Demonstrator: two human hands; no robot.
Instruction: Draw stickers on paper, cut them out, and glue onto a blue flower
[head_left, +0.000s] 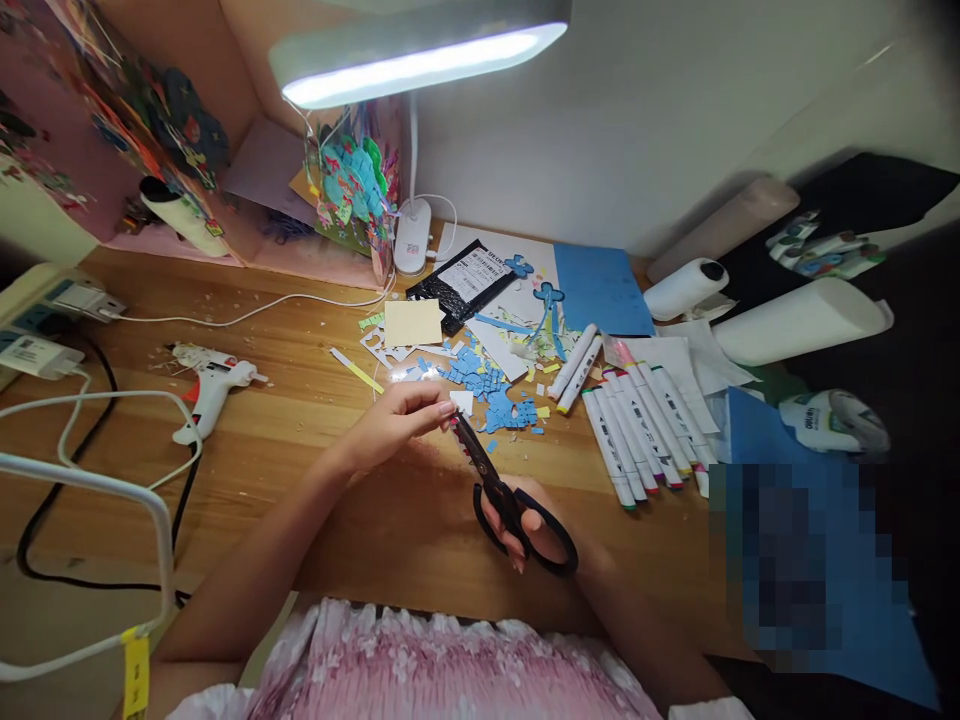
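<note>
My right hand (521,530) grips a pair of black-handled scissors (495,487), with fingers and thumb through the loops. The dark blades point up and left, nearly closed, and their tips meet the fingertips of my left hand (409,415). Those fingers are pinched together at a small piece of white paper (462,402), partly hidden by the fingers and blades. Just beyond lie blue paper scraps (480,372) and a cream paper square (413,323).
White markers (637,430) lie in a row at the right, near paper rolls (806,320). A glue gun (214,388) and cables are at the left. Behind are a black package (469,283), a blue sheet (604,288) and a lit lamp (427,65).
</note>
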